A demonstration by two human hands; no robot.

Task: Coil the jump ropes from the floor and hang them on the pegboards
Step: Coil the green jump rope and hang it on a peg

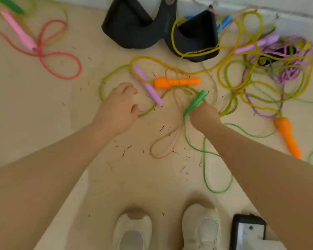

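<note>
The right hand (204, 115) grips the green handle (195, 103) of a thin green jump rope (206, 168) that trails in loose loops over the floor (43, 114), among tangled yellow, purple and orange ropes. The cord looks light, limp and snag-prone, so the rigid handle seems the best hold. The left hand (118, 107) hovers loosely curled and holds nothing.

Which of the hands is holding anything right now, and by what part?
The right hand grips the green handle by its lower end. The left hand holds nothing, fingers loosely curled.

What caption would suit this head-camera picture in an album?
Right hand grips a green jump-rope handle amid tangled ropes on the floor; left hand hovers nearby.
</note>
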